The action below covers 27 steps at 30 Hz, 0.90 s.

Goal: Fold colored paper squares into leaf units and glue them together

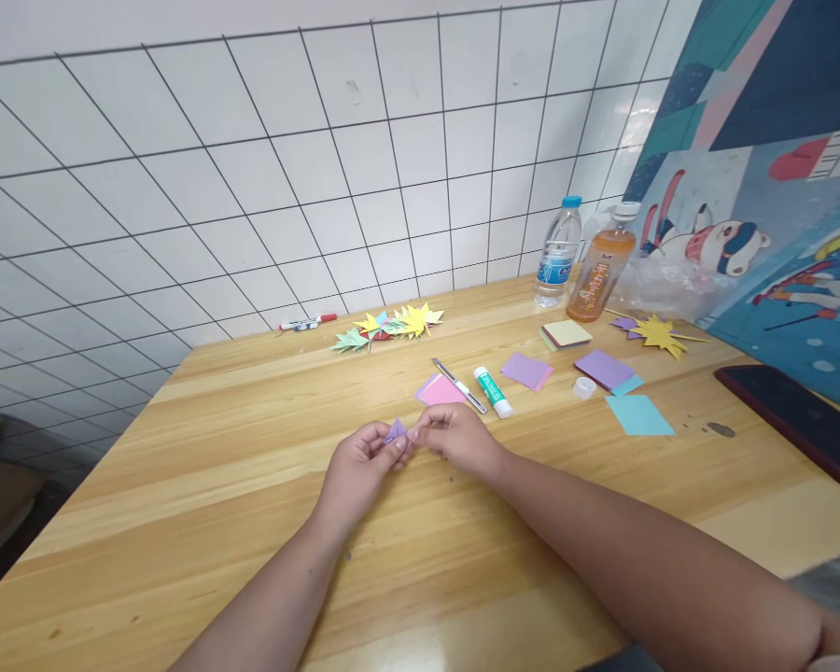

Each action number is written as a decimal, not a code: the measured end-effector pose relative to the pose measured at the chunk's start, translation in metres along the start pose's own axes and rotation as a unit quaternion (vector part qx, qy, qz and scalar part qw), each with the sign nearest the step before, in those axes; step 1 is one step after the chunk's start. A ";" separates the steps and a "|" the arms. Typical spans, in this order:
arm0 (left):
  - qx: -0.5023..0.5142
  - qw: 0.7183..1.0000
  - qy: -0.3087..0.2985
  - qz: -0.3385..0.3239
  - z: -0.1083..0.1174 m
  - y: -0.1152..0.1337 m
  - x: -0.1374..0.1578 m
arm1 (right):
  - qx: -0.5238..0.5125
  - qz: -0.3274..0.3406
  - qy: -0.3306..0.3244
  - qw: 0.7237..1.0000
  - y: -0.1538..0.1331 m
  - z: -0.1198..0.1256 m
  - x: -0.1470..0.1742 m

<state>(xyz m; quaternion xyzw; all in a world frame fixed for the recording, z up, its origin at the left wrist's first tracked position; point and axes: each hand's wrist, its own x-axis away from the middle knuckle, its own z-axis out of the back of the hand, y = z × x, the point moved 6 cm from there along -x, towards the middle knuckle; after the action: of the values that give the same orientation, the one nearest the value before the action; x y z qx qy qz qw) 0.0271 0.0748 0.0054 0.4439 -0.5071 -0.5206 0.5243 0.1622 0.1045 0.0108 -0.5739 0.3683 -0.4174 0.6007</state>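
Toward the left edge of the surface [203, 467], I had broad room to move. My left hand [359, 462] had its fingers clamped on the small purple paper [396, 429], over mid-surface; this looked like folding, calling for a firm crease. My right hand [460, 439] pinched its right corner. Toward the back edge, a knife [460, 385] and glue stick [491, 390] limited room.
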 end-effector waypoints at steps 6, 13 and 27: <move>0.005 1.000 -0.010 0.001 0.000 0.004 0.001 | 0.034 0.005 -0.002 0.999 -0.004 0.004 0.001; -0.029 0.999 -0.036 -0.017 -0.006 0.007 0.005 | 0.154 0.103 0.021 0.982 -0.009 0.003 0.002; -0.008 1.000 0.001 -0.002 0.000 -0.002 0.001 | 0.282 0.211 0.011 0.936 -0.031 -0.002 0.015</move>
<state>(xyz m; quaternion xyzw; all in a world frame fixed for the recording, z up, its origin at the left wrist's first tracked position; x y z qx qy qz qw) 0.0272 0.0736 0.0031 0.4410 -0.5017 -0.5252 0.5272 0.1633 0.0896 0.0423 -0.2852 0.3544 -0.3744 0.8080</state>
